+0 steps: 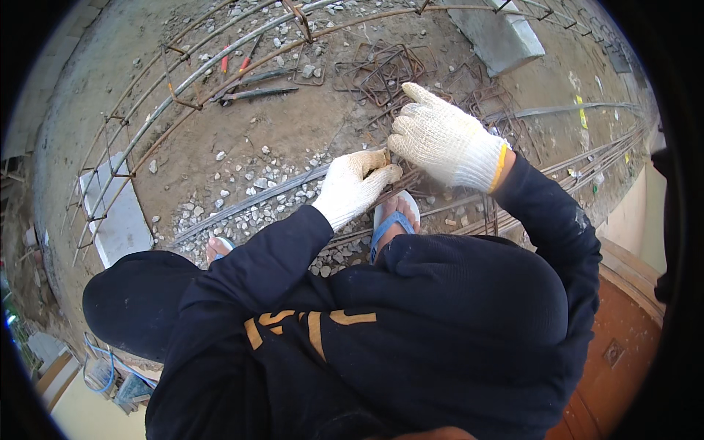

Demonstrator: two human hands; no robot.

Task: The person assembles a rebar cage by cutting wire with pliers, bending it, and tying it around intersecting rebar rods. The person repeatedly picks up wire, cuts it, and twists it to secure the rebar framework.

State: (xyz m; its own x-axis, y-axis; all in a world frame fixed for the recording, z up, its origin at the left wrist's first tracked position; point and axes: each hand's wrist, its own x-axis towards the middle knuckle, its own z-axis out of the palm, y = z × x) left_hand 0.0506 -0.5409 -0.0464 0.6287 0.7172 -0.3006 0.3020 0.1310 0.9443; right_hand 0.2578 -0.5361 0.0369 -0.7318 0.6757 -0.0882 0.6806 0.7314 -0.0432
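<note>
Both my hands wear off-white knitted gloves and meet in front of me, just above thin rusty steel bars (400, 183). My left hand (350, 183) curls its thumb and fingers toward each other, and whatever lies between the fingertips is too small to make out. Against those fingertips sits my right hand (447, 139), in a glove with a yellow cuff edge. Most of its fingers are bent, while one digit sticks out away from me; anything they grip is hidden. Beyond the hands lies a tangled pile of rusty bent-wire rectangles (389, 70).
A long rebar cage (158, 110) curves across the far left, resting by a pale concrete block (117, 213). Red-handled tools (257, 93) lie on the dirt. Another concrete block (506, 40) is at the far right. Gravel (253, 187) and bundled rods (587, 165) surround my sandalled feet.
</note>
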